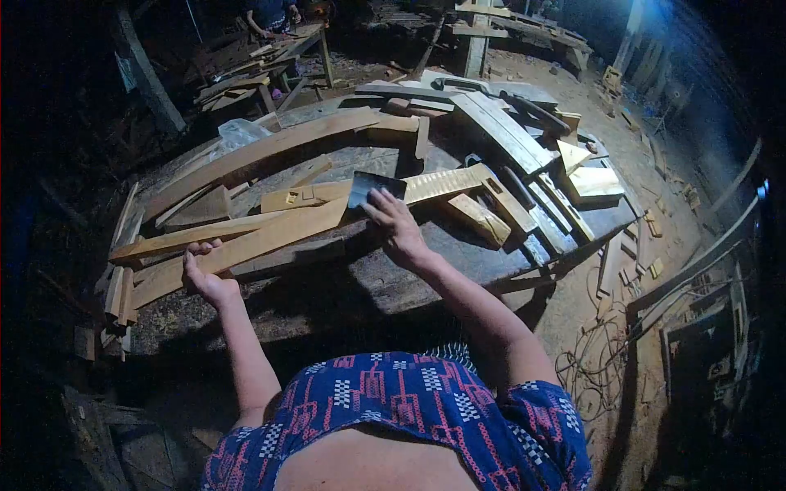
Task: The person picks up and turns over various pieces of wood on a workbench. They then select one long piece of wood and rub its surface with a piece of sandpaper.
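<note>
A long curved wooden piece (278,236) runs diagonally across the dark workbench (327,290). At its lower left part, my left hand (205,274) grips the edge, fingers curled over it. My right hand (395,225) presses a dark flat rectangular sheet (375,188) against the wood's upper face, near the middle; the fingertips rest on the sheet. Right of the sheet the wood surface (446,184) shows a rippled pattern. Behind lies a shorter board with a small slot (303,196). A wooden block (479,219) sits right of my right hand.
A large curved beam (254,159) and a clear plastic bag (241,135) lie toward the back left. Planks and tools (503,131) are piled at the right. Cables (594,368) coil on the floor. A person (270,16) stands at another bench in the background.
</note>
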The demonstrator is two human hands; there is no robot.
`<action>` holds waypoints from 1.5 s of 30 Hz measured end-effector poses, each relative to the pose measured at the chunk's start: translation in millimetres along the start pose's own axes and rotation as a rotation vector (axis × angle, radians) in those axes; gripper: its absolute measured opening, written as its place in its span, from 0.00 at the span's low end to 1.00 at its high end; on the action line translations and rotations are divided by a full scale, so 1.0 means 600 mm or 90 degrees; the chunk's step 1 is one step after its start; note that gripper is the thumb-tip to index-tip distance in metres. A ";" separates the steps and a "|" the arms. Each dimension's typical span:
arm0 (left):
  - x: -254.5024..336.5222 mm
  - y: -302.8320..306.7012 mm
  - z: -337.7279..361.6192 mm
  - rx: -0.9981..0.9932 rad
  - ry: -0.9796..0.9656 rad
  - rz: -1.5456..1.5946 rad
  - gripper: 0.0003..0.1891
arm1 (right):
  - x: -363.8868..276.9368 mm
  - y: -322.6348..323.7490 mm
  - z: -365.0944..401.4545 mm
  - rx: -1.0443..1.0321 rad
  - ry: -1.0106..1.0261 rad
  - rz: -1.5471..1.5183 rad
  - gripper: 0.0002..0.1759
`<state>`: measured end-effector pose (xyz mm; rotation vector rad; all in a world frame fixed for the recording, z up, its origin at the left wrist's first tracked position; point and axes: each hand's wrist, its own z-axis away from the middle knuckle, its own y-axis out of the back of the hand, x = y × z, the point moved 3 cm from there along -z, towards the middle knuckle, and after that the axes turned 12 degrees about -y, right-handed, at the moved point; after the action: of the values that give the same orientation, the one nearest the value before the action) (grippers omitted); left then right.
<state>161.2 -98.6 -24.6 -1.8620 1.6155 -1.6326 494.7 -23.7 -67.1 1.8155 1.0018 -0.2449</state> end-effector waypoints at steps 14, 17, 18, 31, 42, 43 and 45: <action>-0.013 0.014 0.002 0.078 0.021 0.028 0.11 | 0.189 0.019 -0.038 0.294 -0.179 -0.099 0.14; -0.010 0.009 -0.001 0.116 0.048 0.002 0.10 | -0.024 -0.049 0.011 0.096 0.009 -0.044 0.37; -0.009 0.009 -0.001 0.154 0.062 -0.020 0.09 | -0.081 -0.055 0.026 0.059 0.060 -0.007 0.35; -0.006 0.008 0.009 0.072 0.026 -0.031 0.08 | 0.362 0.119 -0.086 0.102 -0.424 0.263 0.16; -0.018 0.023 -0.002 0.050 0.036 0.002 0.10 | -0.063 -0.066 -0.050 -0.127 -0.226 -0.396 0.28; -0.015 0.017 0.001 0.063 0.031 0.012 0.10 | -0.107 -0.074 -0.033 -0.104 0.073 0.070 0.27; -0.012 0.017 0.000 0.077 0.022 0.015 0.10 | -0.113 -0.068 -0.026 -0.088 0.133 0.032 0.30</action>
<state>156.7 -96.8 -36.2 -1.7580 1.5102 -1.7205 418.1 -39.8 -48.7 1.7626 1.0880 0.0466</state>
